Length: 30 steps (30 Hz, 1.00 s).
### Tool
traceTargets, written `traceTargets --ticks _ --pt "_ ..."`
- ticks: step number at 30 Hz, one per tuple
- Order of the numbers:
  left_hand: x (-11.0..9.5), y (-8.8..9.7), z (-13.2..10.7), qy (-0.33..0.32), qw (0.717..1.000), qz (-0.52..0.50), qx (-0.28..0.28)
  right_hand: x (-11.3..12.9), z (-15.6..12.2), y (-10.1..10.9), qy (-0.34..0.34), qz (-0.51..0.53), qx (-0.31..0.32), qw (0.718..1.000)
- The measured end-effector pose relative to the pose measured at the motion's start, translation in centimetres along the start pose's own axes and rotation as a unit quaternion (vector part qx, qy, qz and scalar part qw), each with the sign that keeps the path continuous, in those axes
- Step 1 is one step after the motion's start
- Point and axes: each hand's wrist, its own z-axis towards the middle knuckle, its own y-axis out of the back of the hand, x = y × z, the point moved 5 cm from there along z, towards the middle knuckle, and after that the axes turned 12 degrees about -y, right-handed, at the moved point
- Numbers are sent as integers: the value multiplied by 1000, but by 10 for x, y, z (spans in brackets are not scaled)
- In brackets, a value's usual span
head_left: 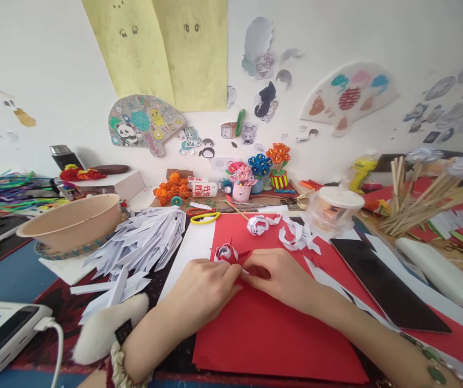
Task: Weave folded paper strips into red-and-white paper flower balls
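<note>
A small paper rose (226,252) of white paper with red pointed pieces round its base sits just above my fingers, over the red paper sheets (272,328). My left hand (209,283) is closed with its fingertips at the rose's base. Meeting it from the other side, my right hand (278,277) pinches thumb and finger together beside a red tip; what lies between them is hidden. Beyond my hands lies a finished-looking white paper rose (258,225) on a thin stick. Curled white paper strips (298,236) rest to its right.
Folded white paper strips (138,237) are heaped on the left, beside a tan bowl (70,221). Yellow-handled scissors (205,217) lie behind. On the right are a dark phone (388,283), a lidded cup (336,207), wooden sticks (413,199) and a white device (445,272).
</note>
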Motion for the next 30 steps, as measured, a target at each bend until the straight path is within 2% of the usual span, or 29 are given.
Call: traceTargets --ticks 8,13,16,20,26,30 --pt "3 13 -2 29 991 67 -111 16 -11 11 124 -1 -118 985" --pt "0 18 -5 2 989 80 -128 25 -19 16 189 -89 -193 959" --pt "-1 17 -5 -18 988 83 -131 25 -20 17 200 -101 -189 956" --pt "2 18 -6 -15 986 79 -145 22 -18 18 203 -87 -170 960" --pt "4 19 -8 -3 987 55 -153 23 -18 21 218 -69 -204 952" --pt "4 22 -7 5 985 43 -169 25 -19 22 224 -71 -202 951"
